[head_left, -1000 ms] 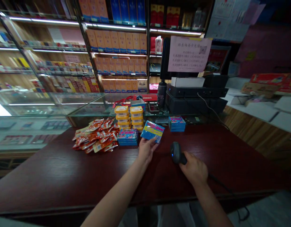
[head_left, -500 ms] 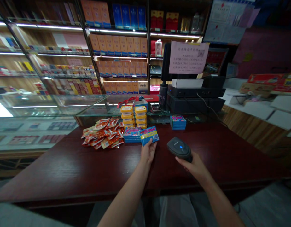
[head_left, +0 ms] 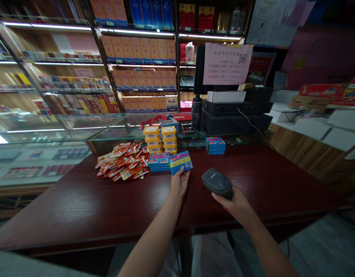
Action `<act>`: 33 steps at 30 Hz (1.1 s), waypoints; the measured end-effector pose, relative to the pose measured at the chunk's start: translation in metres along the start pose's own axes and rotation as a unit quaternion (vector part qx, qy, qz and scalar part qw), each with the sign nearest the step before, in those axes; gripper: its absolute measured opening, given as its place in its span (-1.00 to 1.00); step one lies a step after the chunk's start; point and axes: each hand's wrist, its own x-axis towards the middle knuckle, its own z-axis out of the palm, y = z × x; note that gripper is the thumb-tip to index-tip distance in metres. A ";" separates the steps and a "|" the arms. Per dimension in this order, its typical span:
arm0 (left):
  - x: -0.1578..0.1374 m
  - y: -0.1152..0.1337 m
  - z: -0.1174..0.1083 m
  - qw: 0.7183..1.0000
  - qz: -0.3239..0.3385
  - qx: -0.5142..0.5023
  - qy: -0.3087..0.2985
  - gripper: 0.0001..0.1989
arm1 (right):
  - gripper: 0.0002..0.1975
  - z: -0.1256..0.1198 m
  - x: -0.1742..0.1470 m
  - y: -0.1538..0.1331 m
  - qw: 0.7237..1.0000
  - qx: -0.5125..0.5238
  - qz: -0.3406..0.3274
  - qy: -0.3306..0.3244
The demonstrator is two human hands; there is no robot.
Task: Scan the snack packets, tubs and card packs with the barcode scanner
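Note:
My left hand (head_left: 180, 181) is closed on the lower edge of a flat blue packet (head_left: 180, 162) with pink lettering, a yellow band and a barcode. Just left of that packet, a stack of similar blue packets (head_left: 159, 163) lies on the dark red table. My right hand (head_left: 236, 202) grips a black barcode scanner (head_left: 217, 181), its head pointing left toward the held packet; no blue light shows on it. Behind the packets rise two stacks of yellow-lidded tubs (head_left: 169, 139). A heap of orange sachets (head_left: 124, 161) spreads out to their left. Another blue packet stack (head_left: 215, 146) sits farther right.
At the back stands a monitor (head_left: 200, 69) with a pink handwritten notice (head_left: 227, 63), above black boxes (head_left: 235, 121) and beside a dark bottle (head_left: 197, 111). A glass counter (head_left: 108, 129) borders the table's far left. Cartons (head_left: 315, 96) are piled on the right.
The blue light on the scanner has gone out. The view has shifted slightly; both hands hold the same things in nearly the same places.

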 end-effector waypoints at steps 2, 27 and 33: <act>0.000 0.000 0.000 1.000 0.009 -0.001 0.001 -0.69 | -0.67 -0.007 0.009 -0.002 0.985 -0.170 -0.036 0.015; -0.001 0.089 0.034 0.795 0.426 0.429 -0.048 -0.81 | -0.69 0.012 0.090 0.053 0.847 -0.489 -0.207 0.033; 0.020 0.151 0.017 0.478 0.442 0.744 -0.150 -0.74 | -0.69 0.011 0.093 0.056 0.855 -0.479 -0.192 0.050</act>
